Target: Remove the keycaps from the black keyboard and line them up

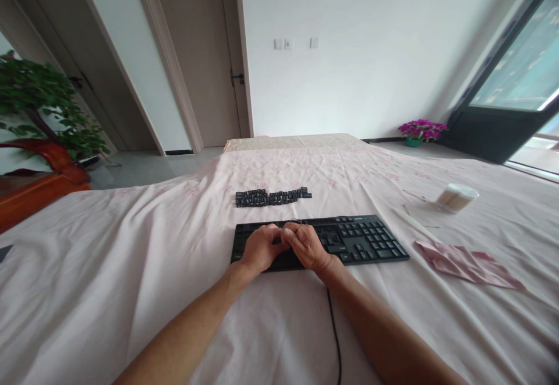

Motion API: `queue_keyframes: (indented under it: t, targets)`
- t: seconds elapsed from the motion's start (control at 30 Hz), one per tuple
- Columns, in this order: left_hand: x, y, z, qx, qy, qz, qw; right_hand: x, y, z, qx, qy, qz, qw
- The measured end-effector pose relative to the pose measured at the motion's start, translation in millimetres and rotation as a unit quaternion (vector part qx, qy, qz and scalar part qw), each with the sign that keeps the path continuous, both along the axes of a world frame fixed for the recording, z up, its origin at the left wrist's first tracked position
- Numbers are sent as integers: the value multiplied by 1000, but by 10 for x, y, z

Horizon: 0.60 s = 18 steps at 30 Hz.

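Observation:
A black keyboard (371, 240) lies on the cloth-covered surface in front of me, its right-hand keys in place. Part of its left side looks bare of keycaps, though my hands cover much of it. My left hand (261, 249) is closed over that left side, with thumb and fingers pinched. Pressed against it, my right hand (307, 246) is also closed, its fingers curled over the middle of the keyboard. Whatever the fingertips hold is hidden. Just beyond the keyboard, loose black keycaps (271, 198) lie grouped in rows.
A pale floral tablecloth (174, 245) covers the surface. To the right are a tub of cotton swabs (457, 197), a few loose swabs and a crumpled pink cloth (471, 264). The keyboard cable (335, 332) runs toward me beneath my right forearm.

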State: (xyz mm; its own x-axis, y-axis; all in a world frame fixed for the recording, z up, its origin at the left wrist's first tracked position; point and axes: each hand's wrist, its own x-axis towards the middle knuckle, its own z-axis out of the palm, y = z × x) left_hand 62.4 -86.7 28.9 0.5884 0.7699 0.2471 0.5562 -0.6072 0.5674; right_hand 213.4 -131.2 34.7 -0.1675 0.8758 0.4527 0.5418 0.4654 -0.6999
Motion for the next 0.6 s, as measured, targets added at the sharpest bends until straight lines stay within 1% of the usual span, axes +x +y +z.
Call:
queue_keyframes:
  t: [0.13, 0.3, 0.43, 0.6]
  targets:
    - [25, -54, -18, 17, -46, -9, 999, 6, -51, -20, 21, 44, 0, 999]
    - [25, -79, -13, -18, -95, -32, 995, 5, -91, -10, 25, 103, -5, 994]
    - [35, -55, 10, -29, -92, -22, 995, -9, -86, 24, 20, 94, -16, 995]
    - [24, -30, 22, -62, -116, 3, 991, -25, -96, 52, 61, 83, -62, 993]
